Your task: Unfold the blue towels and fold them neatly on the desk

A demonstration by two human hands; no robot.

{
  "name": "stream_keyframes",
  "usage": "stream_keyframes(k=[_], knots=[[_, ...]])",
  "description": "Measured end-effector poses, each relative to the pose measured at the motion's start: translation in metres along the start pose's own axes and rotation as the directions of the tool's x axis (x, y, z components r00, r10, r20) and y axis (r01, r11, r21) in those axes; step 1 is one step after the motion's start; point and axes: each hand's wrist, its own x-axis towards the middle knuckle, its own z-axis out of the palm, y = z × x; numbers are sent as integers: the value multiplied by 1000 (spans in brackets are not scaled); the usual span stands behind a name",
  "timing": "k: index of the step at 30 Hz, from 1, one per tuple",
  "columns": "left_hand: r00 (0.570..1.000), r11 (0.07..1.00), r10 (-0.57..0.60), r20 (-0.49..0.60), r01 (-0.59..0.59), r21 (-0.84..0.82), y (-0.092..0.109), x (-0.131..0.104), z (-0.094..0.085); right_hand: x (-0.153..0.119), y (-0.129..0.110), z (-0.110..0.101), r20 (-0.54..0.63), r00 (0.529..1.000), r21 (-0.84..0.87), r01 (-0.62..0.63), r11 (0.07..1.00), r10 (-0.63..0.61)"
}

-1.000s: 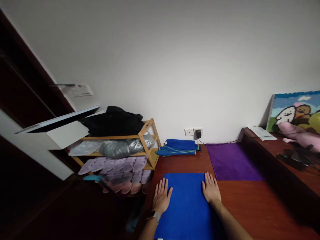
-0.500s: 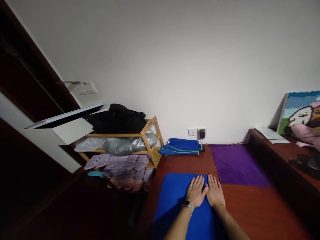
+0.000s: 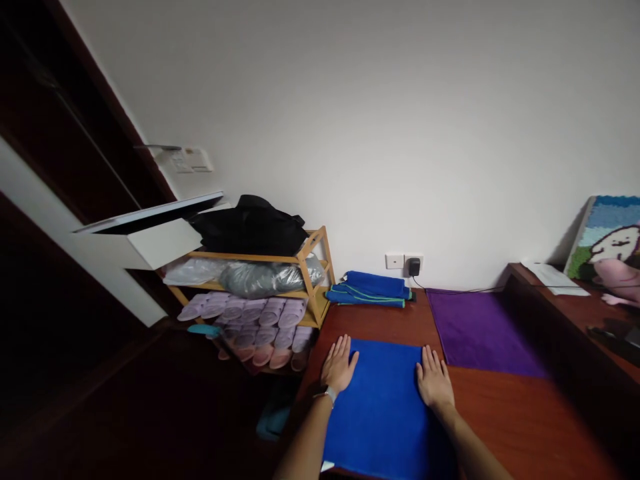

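A blue cloth [image 3: 383,407] lies flat on the reddish-brown wooden table [image 3: 505,410], a small white tag showing at its near left corner. My left hand [image 3: 339,365] rests open at the cloth's far left corner, fingers pointing away and a watch band on the wrist. At the far right corner my right hand [image 3: 435,379] lies open, its palm down on the cloth's edge. Neither hand holds anything. Behind them, folded blue cloths with green edging [image 3: 370,290] lie near the wall. A purple cloth [image 3: 487,330] is spread to the right.
A wooden rack [image 3: 315,280] with lilac slippers [image 3: 250,310], plastic-wrapped items and a black bag [image 3: 250,227] stands left of the table. A plugged-in adapter [image 3: 414,267] trails a cord along the wall. A raised ledge [image 3: 560,300] at the right bears paper and a pink plush [image 3: 617,277].
My left hand has moved left across the blue cloth from beside my right hand to the far left corner. The right hand stays at the right edge. The view has shifted slightly.
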Motion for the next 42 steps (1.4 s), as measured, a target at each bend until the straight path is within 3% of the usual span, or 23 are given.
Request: stream_keyframes(k=[5, 8, 15, 21, 23, 25, 27, 29, 31, 33, 34, 36, 39, 42], knots=[[1000, 1000, -4, -5, 4, -23, 1, 1, 1, -8, -4, -8, 19, 1000, 4, -7, 1000, 7], [1000, 1000, 0, -4, 0, -26, 0, 1, 0, -21, -2, -3, -27, 1000, 24, 6, 1000, -5], [999, 1000, -20, 31, 20, -7, -4, 6, 3, -38, 3, 4, -6, 999, 58, 37, 998, -37], [980, 980, -194, -52, 195, 22, -39, -1, -17, -38, 1, -1, 1, 999, 72, 39, 997, -40], [972, 977, -210, -103, 213, 23, -39, -4, -26, -38, 1, -1, -10, 999, 83, 38, 996, -38], [975, 983, -175, -137, 180, 25, -18, -8, -30, -39, 1, -1, -13, 999, 83, 34, 996, -33], [988, 997, -67, -136, 70, 20, 25, -17, -25, -40, 2, -2, -10, 999, 73, 33, 997, -33], [982, 985, 168, -88, -171, -36, 80, -30, -13, -41, 3, -2, -4, 999, 54, 37, 998, -36], [926, 921, 376, -28, -377, -103, 129, -46, -1, -41, 4, -1, 1, 999, 28, 50, 998, -50], [911, 900, 411, -16, -409, -149, 154, -62, 7, -41, 4, 1, 0, 998, 9, 59, 998, -59], [918, 906, 396, -7, -392, -160, 156, -68, 8, -41, 5, 2, -2, 998, 4, 61, 998, -61], [948, 938, 317, 25, -310, -155, 135, -78, 3, -40, 6, 5, -7, 999, -2, 53, 999, -53], [990, 989, 125, 67, -119, -82, 69, -95, -13, -39, 7, 8, -10, 999, -14, 42, 999, -43], [999, 999, -33, 32, 33, 0, 7, -116, -23, -39, 7, 9, -8, 999, -15, 44, 999, -44]])
